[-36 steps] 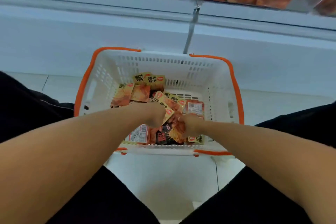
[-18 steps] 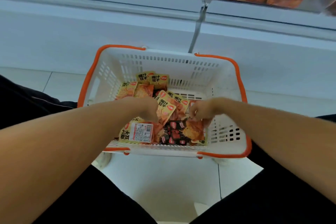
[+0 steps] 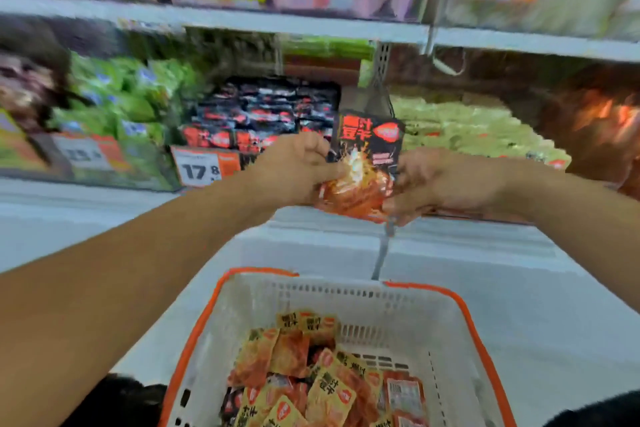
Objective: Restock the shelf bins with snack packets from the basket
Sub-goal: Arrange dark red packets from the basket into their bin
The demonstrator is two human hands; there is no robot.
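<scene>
Head view: shelf w/ bins fills the far half, heavily blurred; the bin of black packets sits far centre-left, behind a price tag. Basket near centre, white w/ orange rim, still holding a pile of yellow/orange packets. Both forearms stretch fwd over it. Left hand and right hand each grip one black-and-red snack packet by its side edges, upright, just right of the matching bin. Packet prob. light, soft, crinkly, slick film; best pinched at the sealed edges, not the middle.
</scene>
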